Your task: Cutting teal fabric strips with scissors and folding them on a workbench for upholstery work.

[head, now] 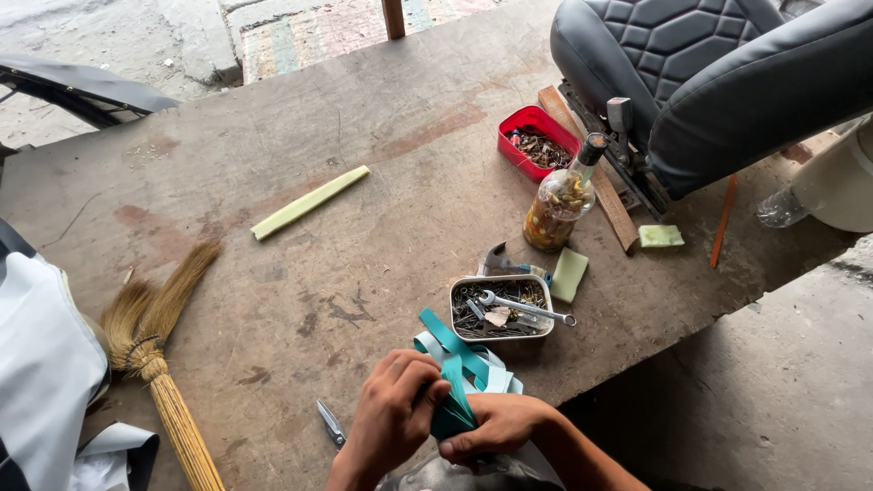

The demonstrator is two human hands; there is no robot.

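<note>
Right now both my left hand [393, 414] and right hand [496, 425] pinch the teal strips [459, 373] bunched between my fingers, near the nail tin [501, 308]; they look light, floppy, best gripped at the gathered ends.

Containers only; no signs or screens in view.

Rectangular metal tin [501, 308]: just beyond the right hand [496, 425], open, grey, filled with nails; a spanner lies across it.

Glass bottle [561, 199]: farther beyond the tin, upright, clear, dark cap, brownish contents; any label cannot be made out.

Red tray [536, 142]: beyond the bottle, shallow, rectangular, small dark bits inside.
</note>
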